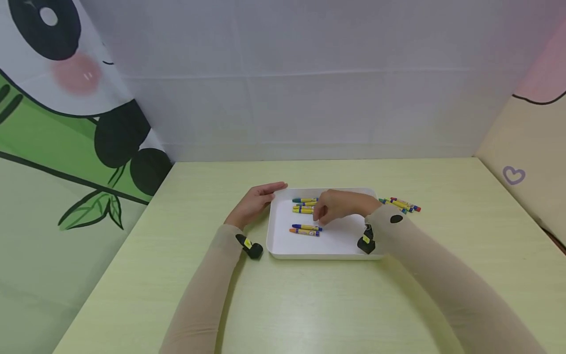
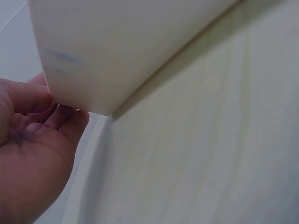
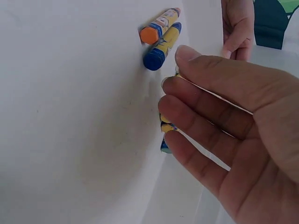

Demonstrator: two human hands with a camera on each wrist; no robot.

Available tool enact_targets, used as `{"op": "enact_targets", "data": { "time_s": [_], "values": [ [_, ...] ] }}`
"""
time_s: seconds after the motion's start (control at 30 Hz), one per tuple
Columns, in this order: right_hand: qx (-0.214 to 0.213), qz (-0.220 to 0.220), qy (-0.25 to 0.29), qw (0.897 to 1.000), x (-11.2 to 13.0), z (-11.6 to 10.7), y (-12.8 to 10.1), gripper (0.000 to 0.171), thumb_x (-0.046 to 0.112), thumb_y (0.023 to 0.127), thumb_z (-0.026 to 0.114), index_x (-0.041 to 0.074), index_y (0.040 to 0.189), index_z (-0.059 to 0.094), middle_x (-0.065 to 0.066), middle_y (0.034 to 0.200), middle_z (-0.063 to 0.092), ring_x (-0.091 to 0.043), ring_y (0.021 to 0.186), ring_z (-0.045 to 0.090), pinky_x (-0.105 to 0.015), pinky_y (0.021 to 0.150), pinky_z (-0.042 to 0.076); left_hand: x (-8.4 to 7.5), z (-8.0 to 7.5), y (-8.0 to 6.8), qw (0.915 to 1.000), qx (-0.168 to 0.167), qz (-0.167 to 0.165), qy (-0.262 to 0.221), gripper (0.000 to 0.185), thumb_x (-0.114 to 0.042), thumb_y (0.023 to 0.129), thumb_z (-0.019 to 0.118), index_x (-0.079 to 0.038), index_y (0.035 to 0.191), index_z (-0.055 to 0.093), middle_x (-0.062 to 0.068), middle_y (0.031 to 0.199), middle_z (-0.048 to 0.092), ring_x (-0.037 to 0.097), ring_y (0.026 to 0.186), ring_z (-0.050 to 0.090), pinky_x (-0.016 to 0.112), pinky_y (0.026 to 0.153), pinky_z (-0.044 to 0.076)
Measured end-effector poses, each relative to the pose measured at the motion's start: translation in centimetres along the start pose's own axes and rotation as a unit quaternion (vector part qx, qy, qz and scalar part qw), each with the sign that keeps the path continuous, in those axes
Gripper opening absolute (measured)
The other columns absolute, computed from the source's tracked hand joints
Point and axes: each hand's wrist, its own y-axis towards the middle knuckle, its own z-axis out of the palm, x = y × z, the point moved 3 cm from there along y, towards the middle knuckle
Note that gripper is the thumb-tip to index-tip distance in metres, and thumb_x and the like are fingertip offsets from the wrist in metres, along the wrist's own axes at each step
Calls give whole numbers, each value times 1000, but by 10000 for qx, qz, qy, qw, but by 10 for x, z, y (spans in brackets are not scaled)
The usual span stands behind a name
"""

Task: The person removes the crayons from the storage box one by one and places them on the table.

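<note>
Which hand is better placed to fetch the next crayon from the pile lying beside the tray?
Probably the right hand: open above the white tray, it is on the side of the loose crayons lying past the tray's right edge. The left hand rests at the tray's far-left corner.

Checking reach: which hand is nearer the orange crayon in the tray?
Right. The right hand hovers just above the orange crayon; the left hand rests at the tray corner.

The desk [image 1: 309, 305] is viewed from above and in front by the head camera, while the white tray [image 1: 283, 246], shared by all views, is seen close up from each wrist.
</note>
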Motion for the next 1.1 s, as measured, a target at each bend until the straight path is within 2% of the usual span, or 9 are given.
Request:
{"op": "enact_targets", "data": {
  "time_s": [0.23, 0.7, 1.1],
  "values": [
    [215, 47, -116, 9997, 3, 9, 8, 9, 18, 86, 73, 18, 94, 71, 4, 88, 62, -11, 81, 52, -23, 74, 46, -1, 1, 1, 9999, 66, 82, 73, 42, -1, 102, 37, -10, 140, 51, 3, 147, 48, 18, 142, 35, 39, 117, 30],
    [170, 275, -262, 9991, 7, 11, 7, 8, 18, 84, 75, 18, 91, 71, 2, 90, 61, -14, 82, 52, -24, 75, 46, 1, 2, 4, 9999, 22, 57, 126, 42, 0, 102, 37, -11, 139, 52, 1, 147, 48, 17, 141, 35, 39, 117, 31],
    [-156, 74, -245, 9995, -2, -1, -3, 7, 14, 87, 69, 16, 92, 73, 2, 92, 64, -13, 82, 53, -25, 75, 48, 2, 4, 5, 9999, 21, 101, 65, 42, 0, 101, 37, -10, 140, 50, 2, 148, 47, 18, 142, 35, 38, 116, 31]
  ]
}}
